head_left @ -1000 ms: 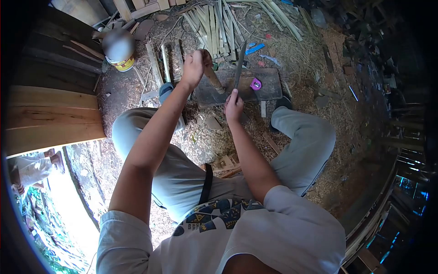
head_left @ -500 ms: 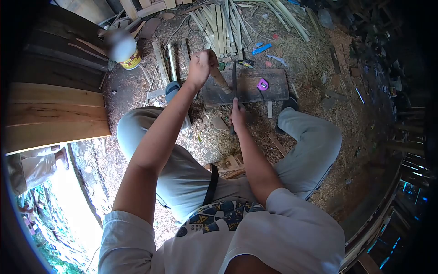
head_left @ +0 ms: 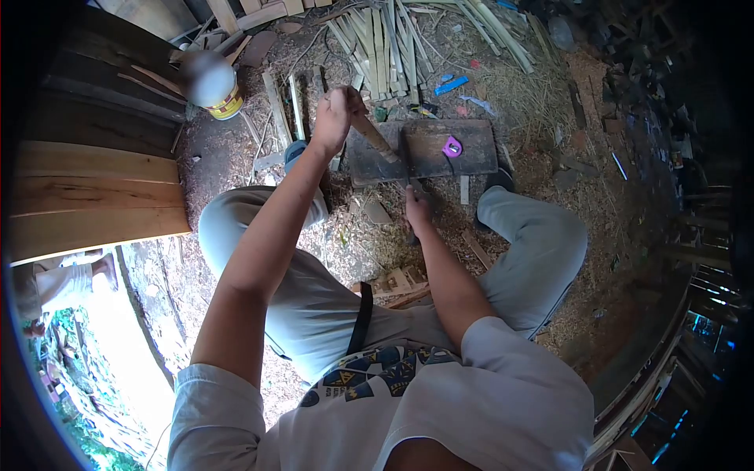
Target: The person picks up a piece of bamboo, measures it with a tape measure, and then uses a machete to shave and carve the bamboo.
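Note:
My left hand (head_left: 333,118) is closed around the upper part of a brown wooden stick (head_left: 375,140), which slants down to the right. The stick's lower end rests over a dark wooden board (head_left: 475,162) lying on the ground between my feet. In my right hand (head_left: 418,212), fingers wrapped round its handle, is a machete (head_left: 404,149) with a long dark blade pointing away from me. The blade overlaps the board, close beside the stick's lower end. A purple tape measure (head_left: 452,147) sits on the board, right of the blade.
Split wood strips (head_left: 379,55) lie in a heap beyond the board, with blue scraps (head_left: 451,85) beside them. A yellow bucket (head_left: 226,107) stands at the far left by the plank wall (head_left: 102,188). Shavings cover the ground. Part of another person (head_left: 67,286) shows outside, at left.
My right hand has moved a little toward me and right, drawing the machete nearer. My left hand has shifted slightly left, so the stick leans more. The person outside has moved a little.

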Motion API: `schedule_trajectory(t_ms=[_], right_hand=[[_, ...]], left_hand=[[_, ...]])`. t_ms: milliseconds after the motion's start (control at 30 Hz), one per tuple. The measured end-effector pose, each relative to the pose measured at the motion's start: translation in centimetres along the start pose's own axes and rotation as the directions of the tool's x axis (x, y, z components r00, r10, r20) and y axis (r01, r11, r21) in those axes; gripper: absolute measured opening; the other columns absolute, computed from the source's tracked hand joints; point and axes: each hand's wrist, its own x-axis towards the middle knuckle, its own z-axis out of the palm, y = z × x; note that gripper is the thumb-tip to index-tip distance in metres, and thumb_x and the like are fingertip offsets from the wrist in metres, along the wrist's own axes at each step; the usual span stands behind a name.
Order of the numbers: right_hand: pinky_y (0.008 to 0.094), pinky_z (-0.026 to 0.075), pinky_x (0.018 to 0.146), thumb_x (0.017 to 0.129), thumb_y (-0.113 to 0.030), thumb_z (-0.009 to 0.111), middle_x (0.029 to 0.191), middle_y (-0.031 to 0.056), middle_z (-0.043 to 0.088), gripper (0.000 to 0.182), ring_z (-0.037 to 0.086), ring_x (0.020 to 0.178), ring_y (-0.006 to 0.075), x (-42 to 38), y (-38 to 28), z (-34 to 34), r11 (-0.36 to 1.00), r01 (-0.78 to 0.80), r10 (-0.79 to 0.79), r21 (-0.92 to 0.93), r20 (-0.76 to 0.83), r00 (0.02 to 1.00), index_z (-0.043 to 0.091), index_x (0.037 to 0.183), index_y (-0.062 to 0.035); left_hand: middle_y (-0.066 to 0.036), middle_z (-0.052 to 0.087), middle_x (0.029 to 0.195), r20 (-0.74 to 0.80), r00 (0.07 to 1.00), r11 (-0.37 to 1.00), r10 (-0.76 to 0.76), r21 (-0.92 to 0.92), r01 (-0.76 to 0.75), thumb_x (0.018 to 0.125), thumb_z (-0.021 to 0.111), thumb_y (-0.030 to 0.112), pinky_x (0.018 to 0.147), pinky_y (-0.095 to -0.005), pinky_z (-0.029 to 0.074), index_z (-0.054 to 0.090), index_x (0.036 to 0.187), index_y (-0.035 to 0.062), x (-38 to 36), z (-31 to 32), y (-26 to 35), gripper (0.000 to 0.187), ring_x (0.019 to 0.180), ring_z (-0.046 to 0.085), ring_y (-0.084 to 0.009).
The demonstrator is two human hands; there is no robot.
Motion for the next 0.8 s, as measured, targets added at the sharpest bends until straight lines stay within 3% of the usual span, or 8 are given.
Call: schedule_trajectory(t_ms=[200, 300, 467, 567, 600, 633, 667, 800], right_hand=[[0.0356, 0.038, 0.036, 0.100, -0.069, 0.050, 0.050, 0.0016, 0.046, 0.066, 0.047, 0.035, 0.0183, -1.7, -3.4, 1.5, 0.998, -0.015, 0.019, 0.057, -0.072, 0.997, 0.048, 0.067, -0.0115], [0.0379, 0.040, 0.037, 0.103, -0.065, 0.048, 0.047, 0.0019, 0.046, 0.071, 0.050, 0.036, 0.0188, -2.5, -7.1, 2.2, 0.966, 0.205, -0.198, 0.156, -0.059, 0.978, 0.051, 0.062, -0.0078], [0.0356, 0.040, 0.039, 0.104, -0.061, 0.048, 0.050, 0.0013, 0.049, 0.068, 0.050, 0.037, 0.0178, -2.4, -9.8, 2.4, 0.745, 0.548, -0.520, 0.380, -0.183, 0.834, 0.053, 0.062, -0.0083], [0.0306, 0.035, 0.035, 0.104, -0.064, 0.048, 0.046, 0.0007, 0.044, 0.068, 0.044, 0.033, 0.0146, 0.2, -5.1, 2.5, 0.754, 0.609, -0.564, 0.247, -0.230, 0.793, 0.048, 0.059, -0.0117], [0.0306, 0.035, 0.035, 0.104, -0.064, 0.048, 0.046, 0.0007, 0.044, 0.068, 0.044, 0.033, 0.0146, 0.0, -3.8, 2.2, 0.754, 0.609, -0.565, 0.245, -0.230, 0.792, 0.048, 0.059, -0.0117], [0.0322, 0.036, 0.035, 0.102, -0.066, 0.049, 0.046, 0.0008, 0.044, 0.070, 0.044, 0.033, 0.0158, -0.4, -2.2, 1.6, 0.942, 0.301, -0.288, 0.150, -0.102, 0.952, 0.047, 0.059, -0.0118], [0.0339, 0.037, 0.035, 0.101, -0.068, 0.050, 0.046, 0.0009, 0.044, 0.071, 0.045, 0.033, 0.0171, -0.5, -1.1, 0.8, 0.999, -0.042, 0.043, 0.017, -0.022, 0.999, 0.047, 0.058, -0.0119], [0.0367, 0.038, 0.035, 0.098, -0.072, 0.051, 0.046, 0.0009, 0.043, 0.073, 0.046, 0.033, 0.0191, 3.2, 5.2, -0.8, 0.930, 0.149, -0.220, -0.336, -0.186, 0.958, 0.047, 0.058, -0.0113]], left_hand=[[-0.006, 0.051, 0.071, 0.048, 0.998, 0.999, 0.033, -0.019, -0.032, 0.102, 0.037, 0.025, 0.069, -0.0359, 0.048, 0.051, 0.076, 0.0014, 0.3, 0.2, -0.8, 0.038, 0.070, 0.055, -0.0195], [-0.007, 0.049, 0.073, 0.044, 0.999, 0.999, -0.016, 0.034, 0.015, 0.104, 0.031, 0.026, 0.075, -0.0381, 0.049, 0.045, 0.074, 0.0046, 0.0, 0.8, -0.5, 0.040, 0.072, 0.053, -0.0217], [-0.009, 0.061, 0.074, 0.093, 0.995, 0.998, 0.046, 0.041, -0.050, 0.106, 0.036, 0.027, 0.070, -0.0344, 0.050, 0.058, 0.080, -0.0022, 0.2, 0.2, -1.3, 0.044, 0.070, 0.059, -0.0192], [-0.010, 0.063, 0.075, 0.032, 0.999, 1.000, 0.003, 0.016, -0.003, 0.106, 0.037, 0.029, 0.070, -0.0346, 0.050, 0.060, 0.082, -0.0025, 0.0, 0.0, -1.2, 0.046, 0.071, 0.060, -0.0192], [-0.010, 0.063, 0.075, 0.032, 0.999, 1.000, 0.003, 0.014, -0.004, 0.106, 0.037, 0.029, 0.070, -0.0346, 0.050, 0.060, 0.082, -0.0025, -0.1, -0.2, -1.1, 0.046, 0.071, 0.060, -0.0192], [-0.010, 0.063, 0.075, -0.003, 1.000, 1.000, 0.002, 0.019, -0.002, 0.106, 0.037, 0.029, 0.070, -0.0347, 0.050, 0.061, 0.083, -0.0021, -0.1, -0.5, -1.1, 0.046, 0.071, 0.061, -0.0195], [-0.010, 0.063, 0.075, -0.032, 1.000, 1.000, 0.000, 0.019, 0.001, 0.106, 0.037, 0.030, 0.070, -0.0348, 0.050, 0.062, 0.083, -0.0017, 0.0, -0.4, -1.2, 0.046, 0.071, 0.061, -0.0198], [-0.010, 0.062, 0.082, 0.079, 0.997, 1.000, 0.005, -0.009, -0.005, 0.111, 0.032, 0.035, 0.077, -0.0345, 0.051, 0.058, 0.095, -0.0007, 0.8, -2.0, -2.8, 0.047, 0.079, 0.062, -0.0198]])
